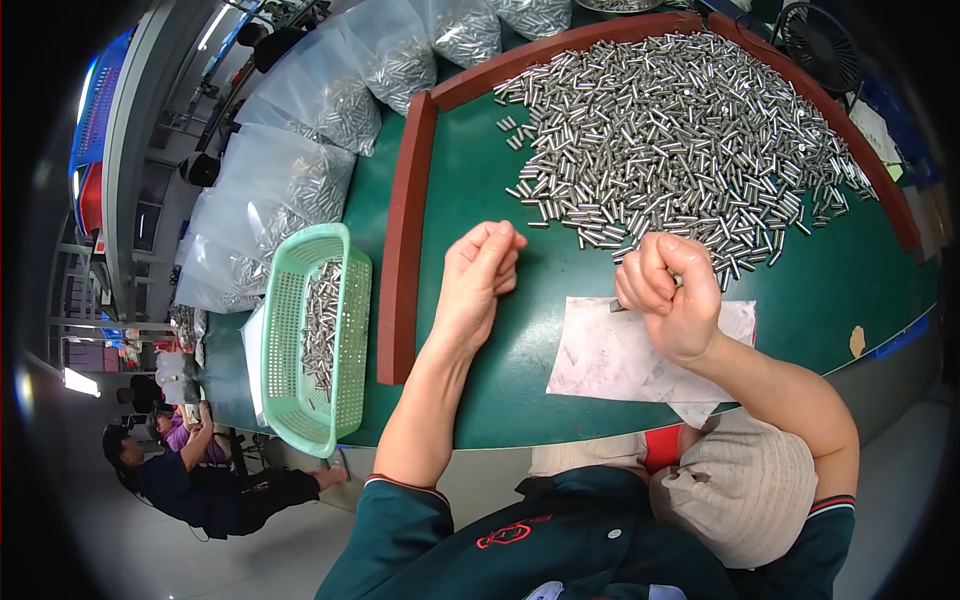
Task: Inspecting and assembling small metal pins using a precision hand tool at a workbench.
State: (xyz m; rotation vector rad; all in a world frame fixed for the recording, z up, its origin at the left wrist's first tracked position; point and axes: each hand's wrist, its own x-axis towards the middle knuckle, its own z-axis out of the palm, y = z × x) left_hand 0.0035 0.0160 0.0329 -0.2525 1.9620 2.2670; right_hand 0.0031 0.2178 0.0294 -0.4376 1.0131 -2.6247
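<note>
My left hand [480, 272] is closed in a loose fist above the green tabletop, left of the pile; whatever its fingers hold is hidden. Over a stained white cloth [590, 355], my right hand [672, 292] is curled closed. A small grey end of what looks like a metal pin [617, 305] pokes out below its fingers. Just beyond both hands spreads a big heap of short, shiny metal pins [680, 130]. To the left of my left forearm stands a light green plastic basket [350, 340] with more pins lying in it.
Reddish-brown wooden bars [405, 250] edge the heap on the left, back and right. Clear plastic bags of pins [320, 185] line the table's left and far side. A small black fan [820, 45] stands far right. Another person [190, 480] is at the lower left.
</note>
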